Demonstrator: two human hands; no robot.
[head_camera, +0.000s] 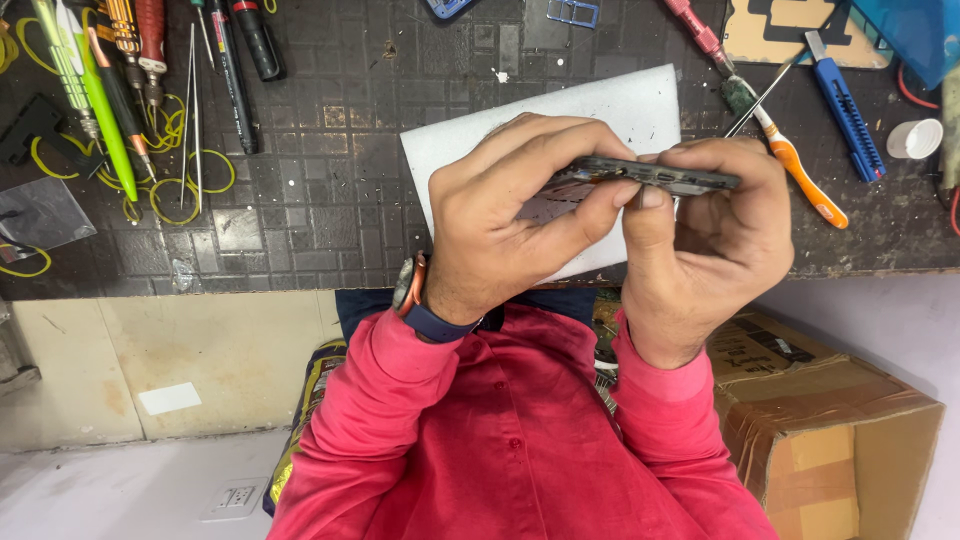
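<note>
Both hands hold a phone (640, 176) edge-on, just above a white sheet (600, 115) on the desk (330, 200). The phone is thin and dark, tipped so that only its side rail faces the camera; which face is up cannot be told.

The left hand (500, 220) has its grip closed on the phone's left end: the fingers arch over the top and the thumb (585, 215) presses up from below toward the middle of the rail. The right hand (705, 235) has its grip closed on the right end, thumb tip (648, 198) set against the near edge right beside the left thumb, fingers curled under and behind. The two thumbs nearly touch.

To handle a thin body like this well, I judge that pressure should stay on the rail and not on the flat faces, with the thumbs close together so that the frame does not bend between them. Keeping it low over the sheet means a slip lands softly.

Both wrists are bent inward, forearms in red sleeves (400, 390) converging from the body. A watch (415, 295) sits on the left wrist.

Tweezers (195, 110), screwdrivers (235, 70), a brush (790, 155) and a blue cutter (845, 105) lie well apart from the hands. A cardboard box (830, 420) stands below the desk edge.
</note>
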